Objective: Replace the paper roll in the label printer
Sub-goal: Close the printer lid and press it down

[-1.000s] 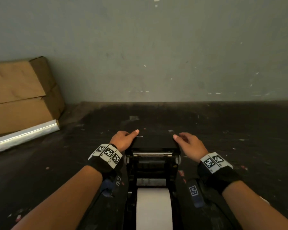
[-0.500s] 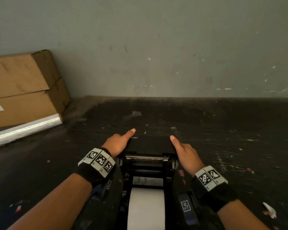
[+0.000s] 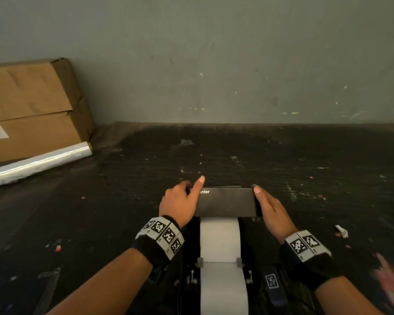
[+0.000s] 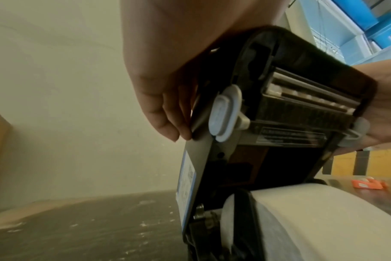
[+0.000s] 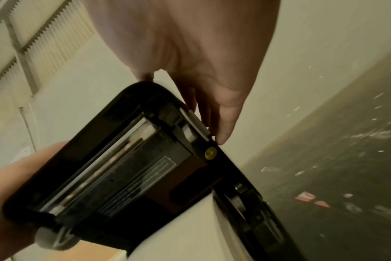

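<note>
Nearest, a white paper roll [image 3: 221, 264] seated in the open black label printer [image 3: 189, 258] on the dark worktop [image 3: 100, 223], just below the raised lid [image 3: 225, 202]. Beyond it, left hand [image 3: 180, 203] holding the lid's left edge, fingers curled around its side, forefinger stretched along the top; right hand [image 3: 271, 210] on the right edge, fingers fairly straight and pressed against the side. Farther left, a silvery roll [image 3: 39, 162] lying against two stacked cardboard boxes [image 3: 32, 105] by the grey wall [image 3: 237, 53].
</note>
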Demonstrator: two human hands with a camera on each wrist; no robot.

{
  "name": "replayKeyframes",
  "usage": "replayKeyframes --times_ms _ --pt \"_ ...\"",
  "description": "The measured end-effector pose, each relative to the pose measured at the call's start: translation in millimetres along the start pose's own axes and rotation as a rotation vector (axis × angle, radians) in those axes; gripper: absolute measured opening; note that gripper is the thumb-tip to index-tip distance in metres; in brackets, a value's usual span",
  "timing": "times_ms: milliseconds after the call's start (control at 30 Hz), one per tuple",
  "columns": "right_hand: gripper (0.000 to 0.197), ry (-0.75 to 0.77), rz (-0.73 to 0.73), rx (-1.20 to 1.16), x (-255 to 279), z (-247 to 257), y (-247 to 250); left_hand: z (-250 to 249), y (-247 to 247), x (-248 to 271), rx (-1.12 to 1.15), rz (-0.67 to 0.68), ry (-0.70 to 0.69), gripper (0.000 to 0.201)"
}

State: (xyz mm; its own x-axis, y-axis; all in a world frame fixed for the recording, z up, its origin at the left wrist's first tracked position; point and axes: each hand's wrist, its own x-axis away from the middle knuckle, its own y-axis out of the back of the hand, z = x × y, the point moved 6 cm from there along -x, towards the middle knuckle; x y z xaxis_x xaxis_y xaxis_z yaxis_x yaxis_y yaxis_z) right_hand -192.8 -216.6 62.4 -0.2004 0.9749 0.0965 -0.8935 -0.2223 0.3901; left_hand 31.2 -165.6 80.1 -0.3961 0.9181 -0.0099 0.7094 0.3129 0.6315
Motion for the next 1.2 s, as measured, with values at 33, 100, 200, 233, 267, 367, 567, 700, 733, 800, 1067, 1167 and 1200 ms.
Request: replayKeyframes --times_ms 33,100,200,233,267,367,567,700,733,800,1067,1167,1200 --pt "0.058 0.0 0.002 0.012 8 -2 -1 3 -1 6 -0.004 0.002 -0.007 0.086" --pt "0.057 -0.009 0.012 0.021 19 -7 -1 6 -3 16 -0.023 0.002 -0.036 0.087" --pt "0.058 -0.035 0.027 0.017 28 -12 -2 4 -2 28 -0.038 -0.022 -0.09 0.07" --pt "0.06 -0.042 0.031 0.022 31 -12 -2 2 0 33 -0.039 -0.026 -0.107 0.064" --pt "0.063 -0.042 0.032 0.034 33 -13 -3 2 0 36 -0.041 -0.032 -0.121 0.06" --pt "0.066 -0.054 0.049 0.105 45 -17 -7 7 -2 49 -0.048 -0.023 -0.155 0.059" --pt "0.063 -0.046 0.124 0.162 81 -41 -15 42 -26 75 -0.022 0.146 -0.156 0.074" --pt "0.078 -0.06 0.223 0.283 96 -68 -17 63 -39 97 -0.018 0.263 -0.132 0.088" --pt "0.081 -0.073 0.247 0.319 98 -75 -18 70 -44 100 -0.041 0.292 -0.118 0.092" --pt "0.084 -0.087 0.273 0.355 100 -82 -20 80 -49 104 -0.056 0.331 -0.094 0.099" --pt "0.091 -0.037 0.209 0.458 90 -65 -35 86 -52 102 0.005 0.349 -0.102 0.102" --pt "0.092 -0.041 0.22 0.435 92 -73 -39 92 -58 105 0.005 0.35 -0.095 0.102" --pt "0.092 -0.046 0.219 0.422 93 -76 -39 94 -59 106 0.016 0.349 -0.095 0.103"
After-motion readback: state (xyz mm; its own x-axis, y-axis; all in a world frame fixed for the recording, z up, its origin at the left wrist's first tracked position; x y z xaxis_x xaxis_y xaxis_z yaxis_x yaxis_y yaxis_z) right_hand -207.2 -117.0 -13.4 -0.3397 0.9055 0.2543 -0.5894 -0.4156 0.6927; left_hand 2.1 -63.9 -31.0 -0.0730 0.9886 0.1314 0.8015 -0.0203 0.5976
